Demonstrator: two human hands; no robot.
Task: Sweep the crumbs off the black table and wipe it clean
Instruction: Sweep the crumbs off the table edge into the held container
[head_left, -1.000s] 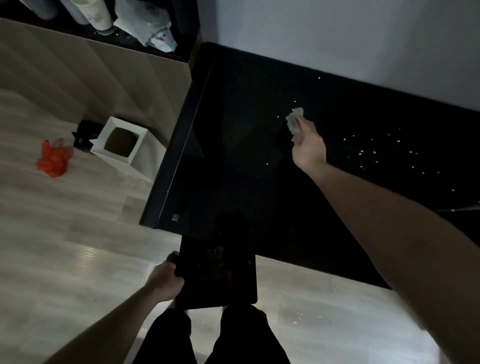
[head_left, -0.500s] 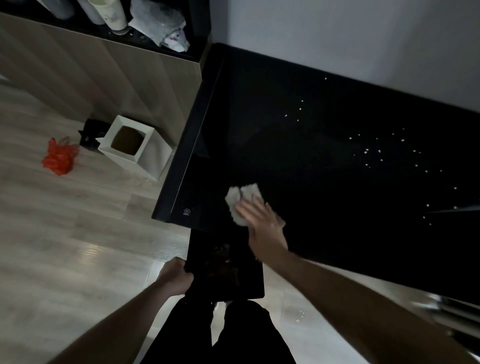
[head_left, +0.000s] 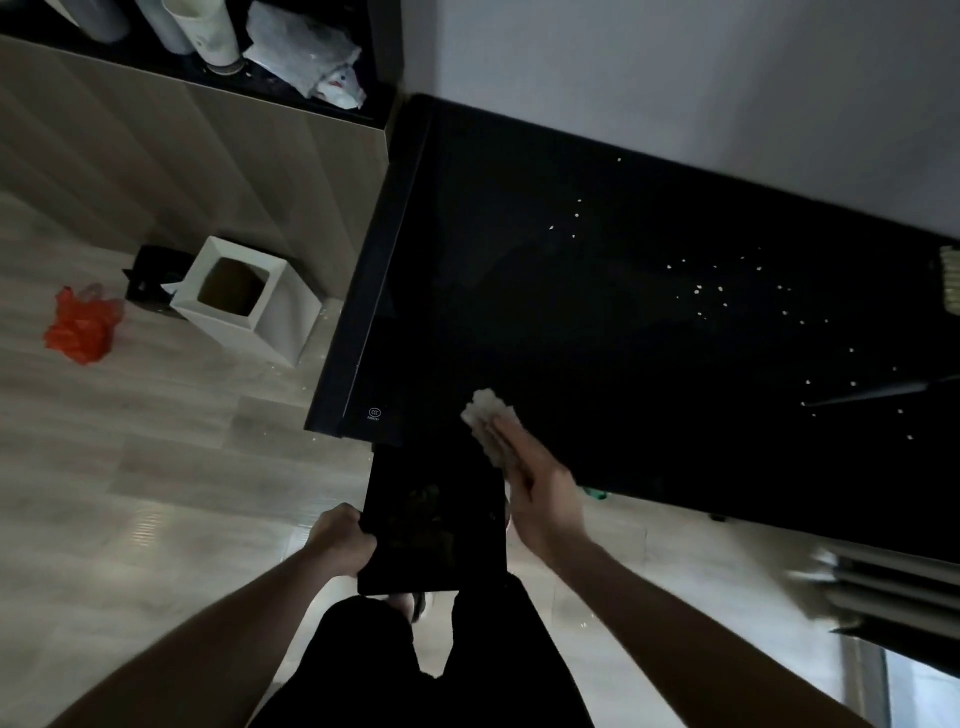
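At the near edge of the black table (head_left: 519, 322), close to its corner with the small printed mark, the right hand (head_left: 540, 493) lies flat with fingers extended, pressing a crumpled pale cloth (head_left: 491, 423) against the tabletop; the cloth pokes out beyond the fingertips toward the table's middle. Just below that edge, the left hand (head_left: 340, 538) grips the left side of a flat black tray (head_left: 434, 525), held level against the table's rim, with faint debris showing on its dark surface. White crumbs (head_left: 727, 296) lie scattered across the far and right portions of the table, well apart from the cloth, while the stretch near the cloth looks bare. Off the table's left end, a white square bin (head_left: 249, 301) stands on the pale wood floor (head_left: 130, 467), with an orange plastic bag (head_left: 80, 325) further out beyond it. Behind the bin, a wooden cabinet (head_left: 182, 156) runs up to the table's far-left corner, its dark top holding cylinders and a crumpled white bag (head_left: 311, 57).
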